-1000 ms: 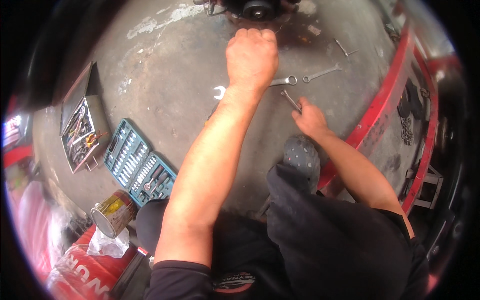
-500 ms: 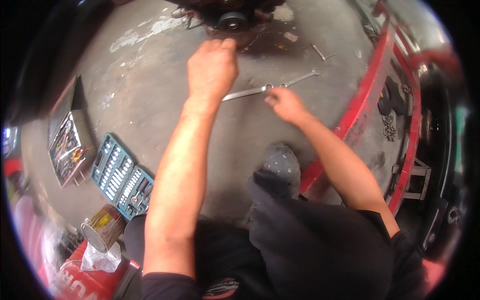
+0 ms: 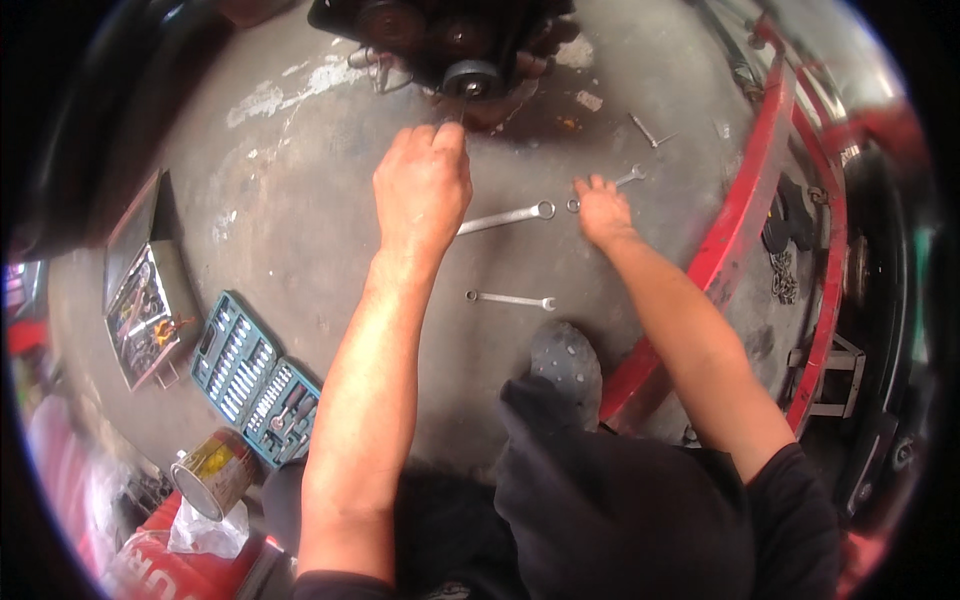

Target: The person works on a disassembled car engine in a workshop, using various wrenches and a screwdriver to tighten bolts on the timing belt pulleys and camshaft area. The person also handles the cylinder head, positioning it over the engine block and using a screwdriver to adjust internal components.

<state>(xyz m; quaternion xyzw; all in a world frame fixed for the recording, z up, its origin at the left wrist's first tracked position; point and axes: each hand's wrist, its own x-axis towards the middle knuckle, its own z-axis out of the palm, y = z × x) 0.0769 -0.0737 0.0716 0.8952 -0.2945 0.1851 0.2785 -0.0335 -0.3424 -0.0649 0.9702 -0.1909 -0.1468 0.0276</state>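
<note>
My left hand (image 3: 424,188) is closed, knuckles up, just below the round pulley (image 3: 472,80) of a dark engine (image 3: 410,35). What its fingers hold, if anything, is hidden. Part of a long ring-ended wrench (image 3: 505,217) lies on the floor beside it, its other end behind the hand. My right hand (image 3: 606,212) reaches down over another wrench (image 3: 634,176), fingers spread across its middle; a ring end and an open jaw show on either side. A smaller combination wrench (image 3: 510,298) lies nearer me, in front of my shoe (image 3: 565,355).
A teal socket set (image 3: 255,380) and a metal toolbox (image 3: 150,310) stand open at left. Near them are a tin can (image 3: 215,470) and a plastic bag (image 3: 210,528). Red metal beams (image 3: 725,220) run along the right. A thin T-shaped tool (image 3: 650,132) lies at far right.
My right hand has moved right, onto the wrench there. A smaller wrench now shows on the floor before my shoe, where bare floor showed. The view has shifted, bringing more engine into sight.
</note>
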